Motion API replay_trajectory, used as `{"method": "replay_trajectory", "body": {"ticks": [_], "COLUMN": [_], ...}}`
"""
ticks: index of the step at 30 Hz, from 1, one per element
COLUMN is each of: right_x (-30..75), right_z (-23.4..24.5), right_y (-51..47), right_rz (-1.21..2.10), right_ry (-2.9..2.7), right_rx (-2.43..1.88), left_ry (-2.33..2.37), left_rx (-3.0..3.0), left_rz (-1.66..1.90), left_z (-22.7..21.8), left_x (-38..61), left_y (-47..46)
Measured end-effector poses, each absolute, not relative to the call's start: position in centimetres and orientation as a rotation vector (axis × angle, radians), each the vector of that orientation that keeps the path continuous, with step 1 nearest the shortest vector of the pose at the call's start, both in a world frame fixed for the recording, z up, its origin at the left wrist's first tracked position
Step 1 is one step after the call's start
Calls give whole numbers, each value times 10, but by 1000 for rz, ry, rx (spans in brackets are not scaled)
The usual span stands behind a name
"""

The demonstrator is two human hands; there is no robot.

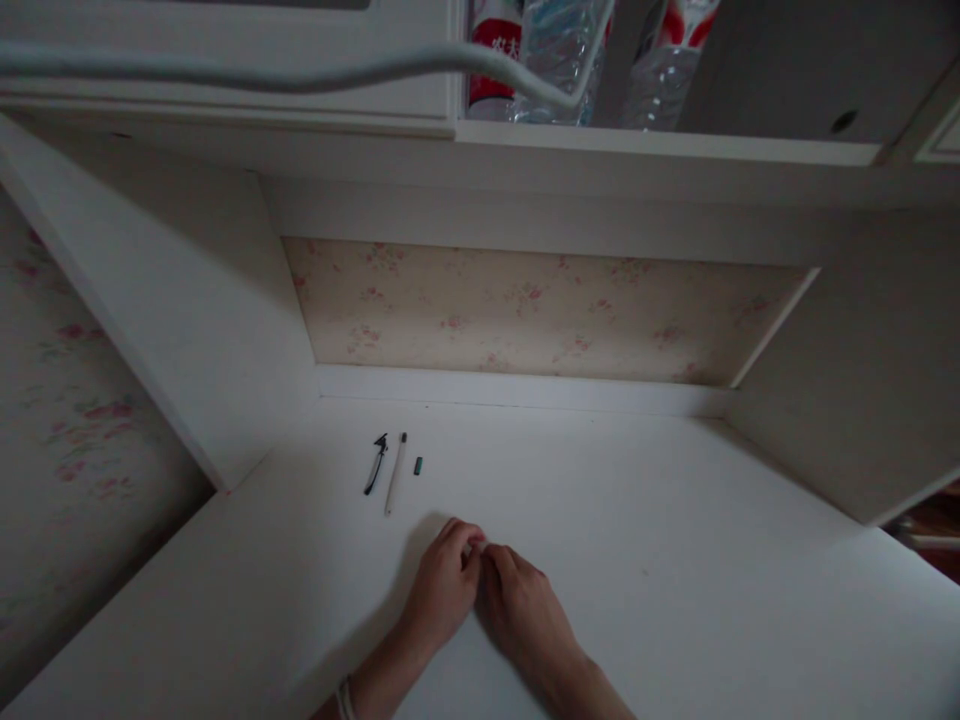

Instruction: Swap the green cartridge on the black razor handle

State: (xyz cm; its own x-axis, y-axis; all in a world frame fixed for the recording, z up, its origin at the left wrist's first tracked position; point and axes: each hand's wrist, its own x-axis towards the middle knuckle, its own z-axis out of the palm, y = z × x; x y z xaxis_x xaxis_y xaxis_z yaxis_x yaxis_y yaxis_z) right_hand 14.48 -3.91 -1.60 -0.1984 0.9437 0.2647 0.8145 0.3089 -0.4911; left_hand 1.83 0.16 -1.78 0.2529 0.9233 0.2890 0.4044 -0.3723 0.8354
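Note:
My left hand (444,585) and my right hand (521,610) rest side by side on the white desk (675,560), their fingertips pinched together and touching near the middle. Whatever sits between the fingers is too small to make out. Just beyond them, to the left, lie three small pen parts in a row: a black clip piece (375,464), a thin white pen tube (395,473) and a tiny dark cap (418,465). No hand touches those parts.
The desk sits in a white alcove with side panels (195,330) left and right and floral wallpaper (525,310) behind. A shelf (660,145) above holds plastic bottles (555,50). A white cable (300,75) crosses the top.

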Motion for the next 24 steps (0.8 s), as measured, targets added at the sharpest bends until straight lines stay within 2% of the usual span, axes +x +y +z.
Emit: {"method": "replay_trajectory", "body": {"ticks": [11,24], "right_x": [146,146], "right_z": [-21,-29], "right_y": [-39,-36], "right_rz": [362,133], "right_ry": [-2057,-2155], "right_rx": [-1588,-1567], "left_ry": [1202,1202], "left_rx": [1918,1902], "left_rz": [1045,1043], "left_z": [-18,-18], "left_x": [18,18], "left_y": [2,2]}}
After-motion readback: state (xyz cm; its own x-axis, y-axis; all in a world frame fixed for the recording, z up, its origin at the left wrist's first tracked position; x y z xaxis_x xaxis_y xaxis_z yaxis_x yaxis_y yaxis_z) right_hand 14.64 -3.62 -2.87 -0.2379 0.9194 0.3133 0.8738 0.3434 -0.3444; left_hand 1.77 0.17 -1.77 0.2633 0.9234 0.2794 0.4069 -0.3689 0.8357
